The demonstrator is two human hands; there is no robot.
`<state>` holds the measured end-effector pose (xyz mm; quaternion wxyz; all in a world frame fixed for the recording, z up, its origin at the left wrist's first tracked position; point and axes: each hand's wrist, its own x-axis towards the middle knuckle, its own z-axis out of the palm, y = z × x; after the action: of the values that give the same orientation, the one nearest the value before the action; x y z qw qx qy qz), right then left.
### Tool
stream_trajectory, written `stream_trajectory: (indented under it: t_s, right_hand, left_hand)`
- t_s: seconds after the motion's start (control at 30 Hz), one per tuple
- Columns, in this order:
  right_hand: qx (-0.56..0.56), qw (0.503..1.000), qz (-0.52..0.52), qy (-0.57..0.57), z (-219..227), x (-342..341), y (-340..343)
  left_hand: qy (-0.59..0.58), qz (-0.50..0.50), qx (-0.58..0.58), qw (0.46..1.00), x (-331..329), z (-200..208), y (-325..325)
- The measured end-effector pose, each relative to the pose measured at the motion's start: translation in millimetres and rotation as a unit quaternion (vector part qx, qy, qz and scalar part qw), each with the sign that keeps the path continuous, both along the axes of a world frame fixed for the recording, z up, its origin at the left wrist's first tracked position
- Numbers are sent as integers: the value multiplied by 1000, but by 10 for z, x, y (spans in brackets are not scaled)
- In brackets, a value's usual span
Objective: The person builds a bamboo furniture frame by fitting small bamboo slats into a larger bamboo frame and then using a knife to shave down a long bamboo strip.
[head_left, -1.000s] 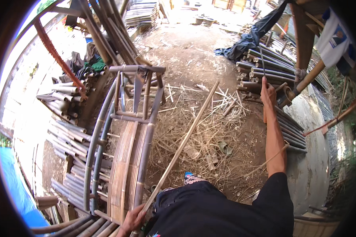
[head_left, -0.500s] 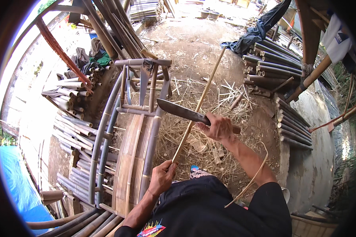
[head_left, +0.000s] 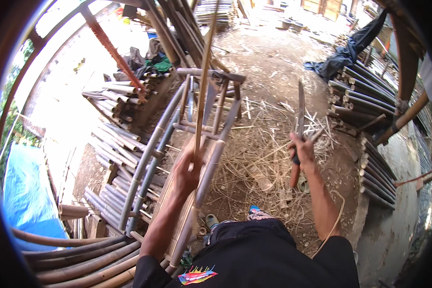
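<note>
My left hand [head_left: 187, 170] grips a long thin bamboo strip [head_left: 204, 77] that stands almost upright and runs up out of the top of the picture. My right hand [head_left: 301, 151] holds a long machete [head_left: 300, 113] by its reddish handle, blade pointing up and away. The two hands are apart, with the machete to the right of the strip. Below the left hand lies a bamboo frame [head_left: 177, 129] of grey poles with a slatted panel [head_left: 180, 211].
Stacks of cut bamboo poles [head_left: 113, 144] lie at the left, more poles [head_left: 365, 103] at the right. Shavings and straw [head_left: 259, 153] cover the dirt ground. A blue tarp [head_left: 26, 192] lies at far left, a dark cloth [head_left: 348, 53] at upper right.
The strip has swung from a slant to nearly upright, my left hand rising with it. My right hand has turned the machete from lying across the strip to pointing up at the right.
</note>
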<state>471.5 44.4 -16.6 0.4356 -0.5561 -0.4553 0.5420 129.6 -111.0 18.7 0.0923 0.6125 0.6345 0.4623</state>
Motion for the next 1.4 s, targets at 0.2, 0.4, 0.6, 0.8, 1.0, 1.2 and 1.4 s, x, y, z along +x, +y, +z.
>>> stream_trajectory:
  t_s: [0.2,0.4,0.6,0.8,1.0,1.2,1.4]
  right_hand:
    - [-170,961,95,196,-360,-1132,-680]
    - [-107,928,-151,325,-265,-1291,-475]
    - [-8,977,-122,175,-309,-641,-118]
    - [92,991,8,-101,66,-392,146]
    - [304,819,190,-448,-199,-455,-467]
    - [361,784,194,-467,-192,-680,-678]
    - [225,801,162,-531,-222,-184,-27]
  left_hand:
    - [-333,-35,-83,939,228,-136,749]
    - [-557,-8,-213,803,1000,-426,386]
    - [97,-148,-106,978,830,160,-202]
    - [-431,-257,-437,746,414,-428,-163]
    - [-374,-142,-351,847,758,-438,48]
    - [-302,-77,-298,902,891,-545,-73]
    - [-338,-81,-331,877,913,-411,-629]
